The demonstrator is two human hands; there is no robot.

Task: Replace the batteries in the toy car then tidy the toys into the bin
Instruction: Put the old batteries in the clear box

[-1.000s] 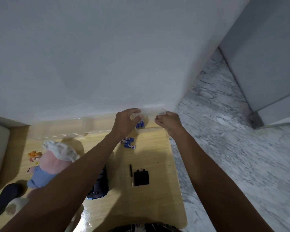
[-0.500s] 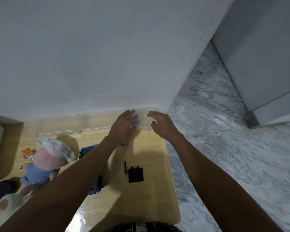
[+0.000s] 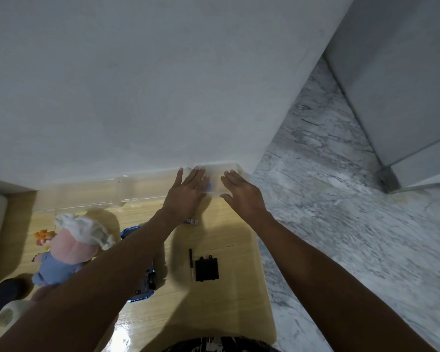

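Head view: the small clear plastic battery box (image 3: pixel 215 180), gripped a second ago, is now pressed flat at the table's far edge by the left hand (image 3: pixel 187 191) and right hand (image 3: pixel 244 196), fingers straight; the blue toy car (image 3: pixel 142 275) lies near, left, unfinished.

Two bare hands: left hand (image 3: pixel 187 193) and right hand (image 3: pixel 244 196). One small clear plastic box (image 3: pixel 215 180) at the wall. One blue-labelled battery (image 3: pixel 192 221) in plain view, w/ a blue patch under the left hand, count unclear. One black rectangular battery cover (image 3: pixel 206 268). One thin black screwdriver (image 3: pixel 191 264). One blue-and-black toy car (image 3: pixel 144 288), partly hidden. One pink plush pig doll (image 3: pixel 70 250). One long clear plastic bin (image 3: pixel 87 193).
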